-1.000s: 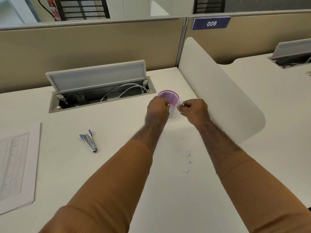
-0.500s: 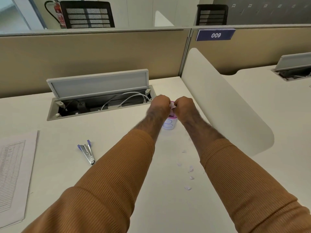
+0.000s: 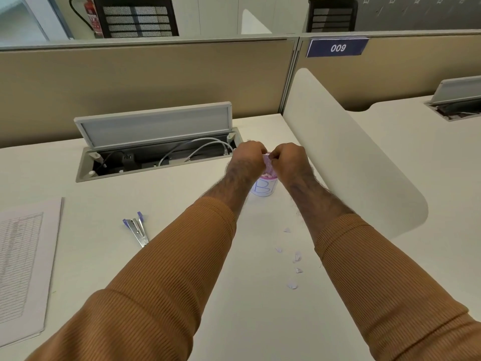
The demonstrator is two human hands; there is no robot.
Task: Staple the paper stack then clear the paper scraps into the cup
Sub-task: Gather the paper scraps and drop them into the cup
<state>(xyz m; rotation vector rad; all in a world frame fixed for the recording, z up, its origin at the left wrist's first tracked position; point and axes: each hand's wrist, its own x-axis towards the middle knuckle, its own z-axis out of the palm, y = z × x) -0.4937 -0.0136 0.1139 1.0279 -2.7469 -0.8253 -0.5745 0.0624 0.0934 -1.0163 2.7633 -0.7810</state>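
Both your hands are bunched over the cup point(image 3: 264, 187): your left hand point(image 3: 247, 162) and right hand point(image 3: 291, 161) curl at its rim, apparently pinching scraps, though I cannot tell. Release them straight down inside the rim. More scraps point(image 3: 292, 259) lie on the surface point(image 3: 104, 204) near your right forearm.
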